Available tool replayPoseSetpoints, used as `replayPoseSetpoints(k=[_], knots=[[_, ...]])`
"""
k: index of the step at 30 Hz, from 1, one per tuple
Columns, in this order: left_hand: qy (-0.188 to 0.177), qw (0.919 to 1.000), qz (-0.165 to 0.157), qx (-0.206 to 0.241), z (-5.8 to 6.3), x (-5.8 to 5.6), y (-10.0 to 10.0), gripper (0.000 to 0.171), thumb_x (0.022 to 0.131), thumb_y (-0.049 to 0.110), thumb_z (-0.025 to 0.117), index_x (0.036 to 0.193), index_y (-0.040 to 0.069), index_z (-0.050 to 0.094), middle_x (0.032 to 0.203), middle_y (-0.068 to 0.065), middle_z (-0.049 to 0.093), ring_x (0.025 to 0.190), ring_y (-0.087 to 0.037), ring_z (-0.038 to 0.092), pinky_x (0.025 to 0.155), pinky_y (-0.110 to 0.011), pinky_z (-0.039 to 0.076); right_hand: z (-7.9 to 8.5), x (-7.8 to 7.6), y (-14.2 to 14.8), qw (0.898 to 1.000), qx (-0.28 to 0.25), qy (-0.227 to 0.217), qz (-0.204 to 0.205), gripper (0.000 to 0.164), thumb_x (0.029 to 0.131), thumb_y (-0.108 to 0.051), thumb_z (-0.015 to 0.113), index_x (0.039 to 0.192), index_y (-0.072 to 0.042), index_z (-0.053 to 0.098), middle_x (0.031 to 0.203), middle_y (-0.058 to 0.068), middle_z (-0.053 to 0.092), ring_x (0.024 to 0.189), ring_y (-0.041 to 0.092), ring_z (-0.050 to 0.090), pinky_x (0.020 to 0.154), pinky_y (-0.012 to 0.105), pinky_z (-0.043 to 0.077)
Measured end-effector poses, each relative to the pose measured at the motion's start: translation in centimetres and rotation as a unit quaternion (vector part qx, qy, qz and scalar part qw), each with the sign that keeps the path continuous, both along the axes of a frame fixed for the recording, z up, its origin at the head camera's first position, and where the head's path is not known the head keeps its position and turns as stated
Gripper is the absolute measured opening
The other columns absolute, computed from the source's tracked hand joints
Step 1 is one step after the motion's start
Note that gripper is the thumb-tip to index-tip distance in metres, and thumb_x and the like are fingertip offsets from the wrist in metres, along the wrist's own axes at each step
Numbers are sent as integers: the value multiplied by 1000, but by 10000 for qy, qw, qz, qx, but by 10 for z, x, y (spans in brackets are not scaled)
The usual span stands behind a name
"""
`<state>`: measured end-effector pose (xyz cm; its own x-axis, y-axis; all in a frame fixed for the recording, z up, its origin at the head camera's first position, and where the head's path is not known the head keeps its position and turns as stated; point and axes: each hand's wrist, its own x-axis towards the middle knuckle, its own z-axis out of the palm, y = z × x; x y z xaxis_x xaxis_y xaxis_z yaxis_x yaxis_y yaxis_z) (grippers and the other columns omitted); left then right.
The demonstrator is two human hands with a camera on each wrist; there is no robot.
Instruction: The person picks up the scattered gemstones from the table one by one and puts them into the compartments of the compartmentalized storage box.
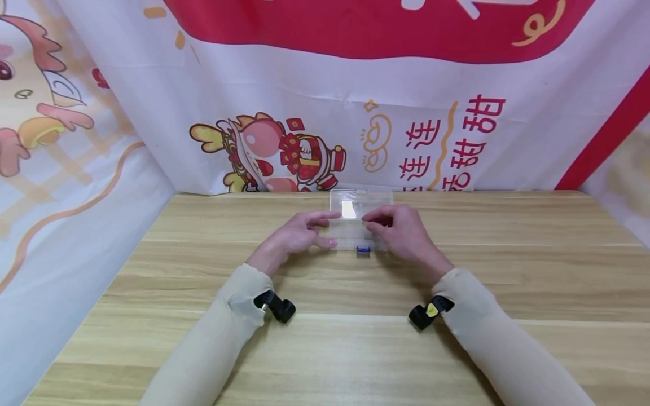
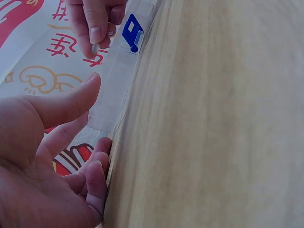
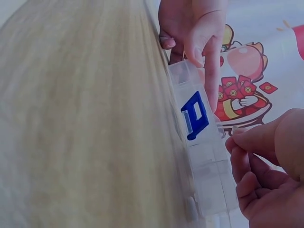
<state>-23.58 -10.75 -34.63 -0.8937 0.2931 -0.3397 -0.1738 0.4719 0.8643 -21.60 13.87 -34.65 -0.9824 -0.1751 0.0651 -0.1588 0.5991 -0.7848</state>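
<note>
One clear plastic box [image 1: 347, 231] occupies a person's left hand [image 1: 299, 232] and right hand [image 1: 401, 228] on a wood-grain tabletop [image 1: 350, 361].
At the box's left end, the left hand's thumb and fingers stand apart, apparently to steady it; how firmly they press cannot be told. Above the box's middle, the right thumb and forefinger pinch a tiny pale piece [image 2: 95, 49], a fingertip grip that probably suits its size. On the box's near side, a blue latch [image 1: 363, 250] faces the person, presumably for easy reach.

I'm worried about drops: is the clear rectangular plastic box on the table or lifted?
On the pale wood-grain table: both wrist views show the clear plastic box meeting the wood.
</note>
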Motion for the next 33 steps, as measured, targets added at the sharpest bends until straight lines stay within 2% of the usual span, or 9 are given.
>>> replayPoseSetpoints(k=[5,21,33], knots=[[16,10000,-27,28,-2,-1,0,63,91,16,83,145,42,63,161,-4,48,146,-31,44,128,-56,28,-2,-1,-2,9999,104,16,-19,20,101,-13,71,119,-10,79,113,7,77,101,23,66,85,35,56],[3,10000,-24,6,0,0,0,65,89,17,84,146,42,63,161,-4,49,148,-31,42,129,-55,27,-1,0,-7,9995,297,135,4,20,103,-15,70,120,-11,79,115,7,77,102,23,66,89,38,58],[-25,10000,3,-32,-2,-2,-1,62,90,18,84,142,45,64,161,-2,49,149,-31,41,130,-56,25,0,2,-10,9986,380,360,-13,18,102,-13,71,116,-8,80,110,9,78,96,22,66,82,35,56]])
